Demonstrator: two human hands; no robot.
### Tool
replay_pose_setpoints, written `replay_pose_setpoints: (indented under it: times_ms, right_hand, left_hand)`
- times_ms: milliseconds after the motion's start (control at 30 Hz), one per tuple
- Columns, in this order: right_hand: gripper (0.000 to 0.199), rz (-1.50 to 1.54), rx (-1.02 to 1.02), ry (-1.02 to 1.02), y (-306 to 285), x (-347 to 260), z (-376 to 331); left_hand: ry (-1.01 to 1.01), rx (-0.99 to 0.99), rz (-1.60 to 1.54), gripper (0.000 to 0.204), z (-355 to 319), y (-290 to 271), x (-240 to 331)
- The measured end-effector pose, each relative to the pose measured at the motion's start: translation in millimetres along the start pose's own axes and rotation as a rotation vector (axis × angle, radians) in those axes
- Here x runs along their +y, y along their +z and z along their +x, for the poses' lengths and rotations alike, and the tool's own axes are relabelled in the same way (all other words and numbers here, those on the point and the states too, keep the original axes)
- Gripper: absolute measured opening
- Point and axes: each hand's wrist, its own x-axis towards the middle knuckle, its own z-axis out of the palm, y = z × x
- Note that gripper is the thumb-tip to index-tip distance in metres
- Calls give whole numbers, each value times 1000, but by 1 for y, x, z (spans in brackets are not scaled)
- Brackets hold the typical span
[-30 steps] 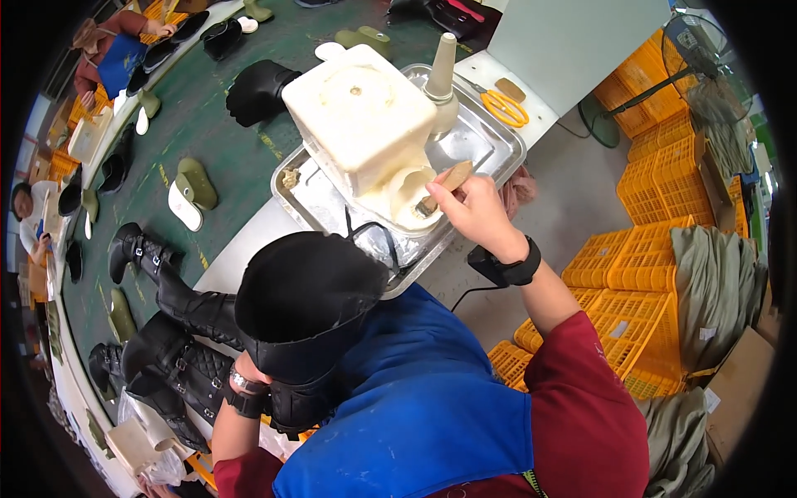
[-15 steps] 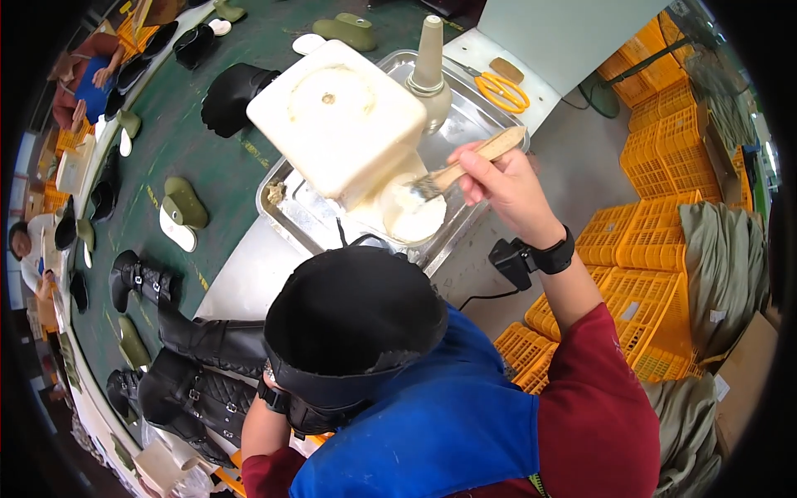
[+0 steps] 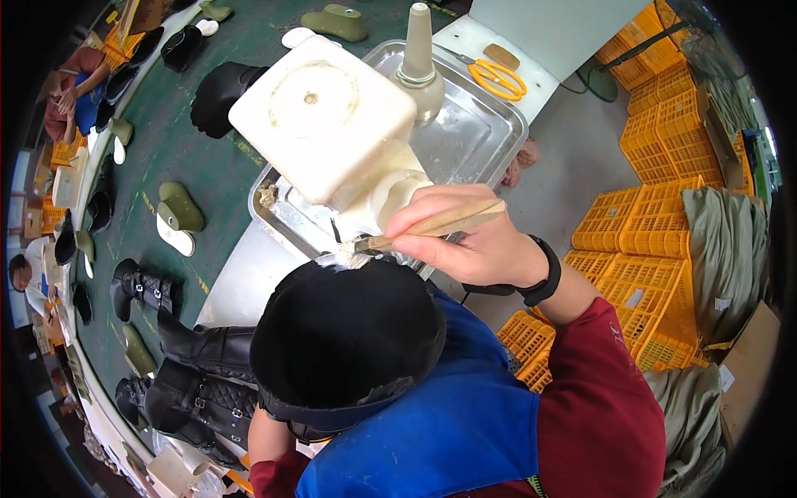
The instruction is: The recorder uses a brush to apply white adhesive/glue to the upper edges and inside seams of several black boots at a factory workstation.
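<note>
My right hand (image 3: pixel 465 236) is closed round the wooden handle of a brush (image 3: pixel 432 227). White paste coats its bristles, which touch the far rim of a black boot (image 3: pixel 349 332). The boot's wide opening faces up in front of my chest, dark inside. My left forearm (image 3: pixel 270 436) comes up at the boot's near left side, and the hand itself is hidden behind the boot. Just beyond the brush, a tilted white plastic jug (image 3: pixel 320 120) with a round mouth (image 3: pixel 398 192) lies in a metal tray (image 3: pixel 490 124).
A grey-beige bottle (image 3: pixel 423 83) stands in the tray. Orange-handled scissors (image 3: pixel 496 79) lie past it. Black buckled boots (image 3: pixel 199 398) rest at left beside a green table (image 3: pixel 224 178) bearing green boot lasts (image 3: pixel 178 207). Yellow crates (image 3: pixel 639 290) are stacked at right. Other people sit at far left.
My right hand has brought the brush from the jug's white-coated mouth down and left onto the boot's far rim. The boot has shifted slightly left, and my left hand has gone out of sight.
</note>
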Motion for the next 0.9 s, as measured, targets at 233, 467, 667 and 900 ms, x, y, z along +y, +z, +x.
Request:
replay_pose_setpoints:
  times_ms: [233, 467, 667, 900]
  right_hand:
    - [8, 33, 71, 78, 6, -5, -3]
    - [8, 28, 47, 234, 8, -18, 4]
    - [8, 61, 89, 237, 10, -17, 5]
    - [12, 43, 28, 241, 3, -11, 5]
  left_hand:
    - [58, 7, 95, 74, 0, 10, 11]
    - [114, 10, 208, 74, -1, 20, 28]
    - [152, -1, 307, 73, 2, 28, 44]
    - [167, -32, 394, 72, 6, 41, 50]
